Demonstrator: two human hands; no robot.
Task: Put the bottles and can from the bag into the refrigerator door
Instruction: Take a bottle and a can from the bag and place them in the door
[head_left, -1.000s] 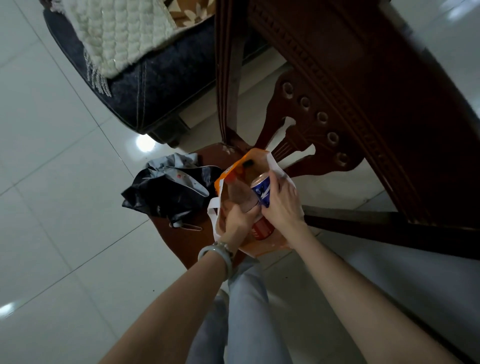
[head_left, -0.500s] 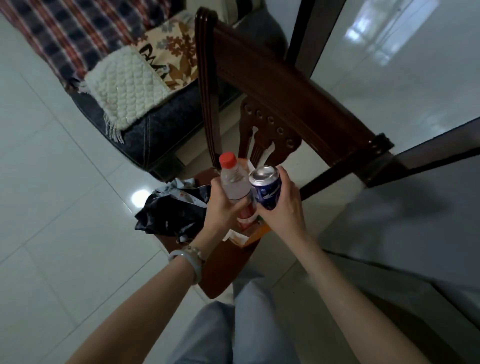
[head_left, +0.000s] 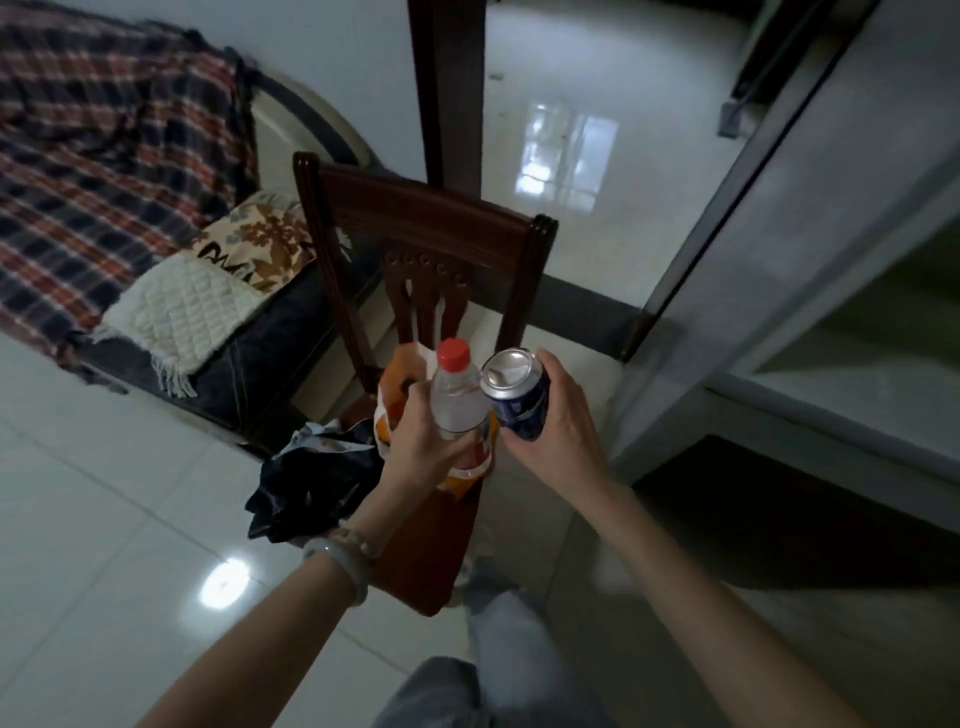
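Red-capped bottle (head_left: 457, 397) in left hand (head_left: 421, 441), upright — blue can (head_left: 517, 397) in right hand (head_left: 558, 428)

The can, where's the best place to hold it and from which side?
Grip the can around its blue side wall, coming from the right, as the right hand does. Its silver top tilts toward the camera, and the bottle in the left hand crowds its left side, so the right flank is probably easiest.

The left hand (head_left: 421, 447) hides the bottle's (head_left: 457, 400) lower half.
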